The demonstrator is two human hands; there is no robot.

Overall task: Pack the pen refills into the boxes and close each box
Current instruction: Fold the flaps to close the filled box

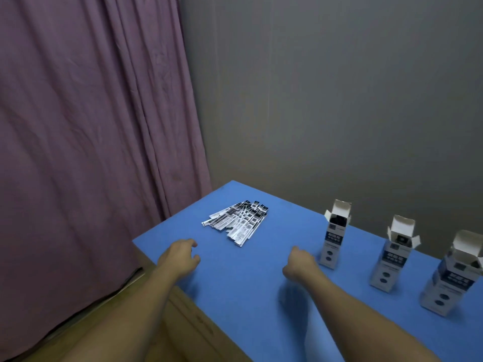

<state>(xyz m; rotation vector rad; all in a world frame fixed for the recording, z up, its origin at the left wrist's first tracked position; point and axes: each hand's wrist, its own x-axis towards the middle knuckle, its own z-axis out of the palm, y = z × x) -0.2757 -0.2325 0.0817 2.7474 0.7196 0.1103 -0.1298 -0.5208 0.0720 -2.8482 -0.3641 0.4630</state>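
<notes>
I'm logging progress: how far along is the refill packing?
Barely started. Done: three white-and-blue cardboard boxes stand upright with their top flaps open. In hand: nothing; the left hand and right hand hover over the blue table. Left: the pile of wrapped pen refills lies unpacked, and every box needs closing.

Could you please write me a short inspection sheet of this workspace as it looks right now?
Surface: blue table top, corner toward the curtain.
Job's things: pile of wrapped refills loose on the table; three boxes upright in a row, top flaps open.
Clutter: nothing seen.
Hands: left hand and right hand above the table, holding nothing; right fingers hidden.
Cables: nothing seen.
Surroundings: purple curtain, grey wall.
</notes>
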